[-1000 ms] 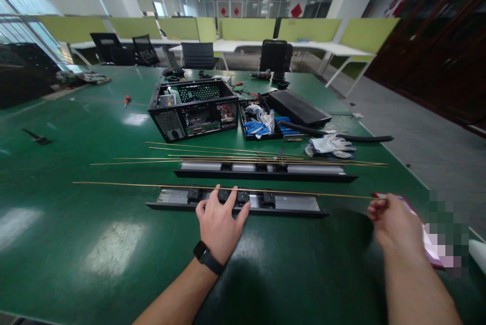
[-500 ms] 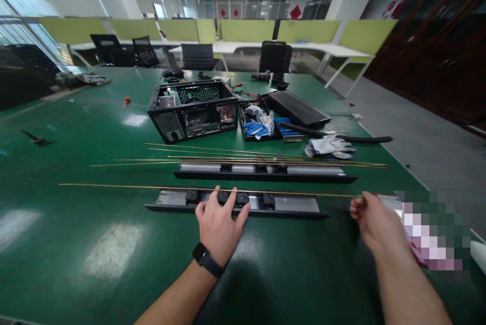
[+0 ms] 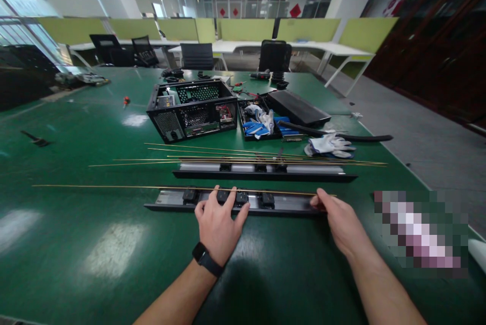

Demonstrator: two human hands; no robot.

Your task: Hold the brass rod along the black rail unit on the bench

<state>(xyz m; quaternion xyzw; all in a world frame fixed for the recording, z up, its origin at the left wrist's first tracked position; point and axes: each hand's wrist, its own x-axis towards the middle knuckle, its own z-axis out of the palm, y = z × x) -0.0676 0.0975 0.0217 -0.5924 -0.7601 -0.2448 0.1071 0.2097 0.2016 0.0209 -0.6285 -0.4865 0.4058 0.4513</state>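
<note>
A long thin brass-coloured rod (image 3: 106, 187) runs left to right along the near metal rail (image 3: 290, 202). Its left end reaches far past the rail over the green table. My right hand (image 3: 337, 216) pinches the rod near its right end, and a short stub shows beyond the fingers. Several black blocks (image 3: 267, 199) sit on the rail. My left hand (image 3: 220, 221), wearing a black watch, rests with spread fingers over the middle blocks, fingertips at the rod. Whether those fingertips press on the rod or a block I cannot tell.
Behind lies a second rail (image 3: 243, 169) with several brass rods across it. Farther back are an open black computer case (image 3: 193, 112), a tray of gloves (image 3: 261, 136), a white glove (image 3: 330, 146) and a black panel (image 3: 298, 107). A blurred-out item (image 3: 421, 231) lies at right.
My right hand has moved left from beyond the rail's end to over it. The rod has slid left, its left end now farther out. My left hand has stayed put.
</note>
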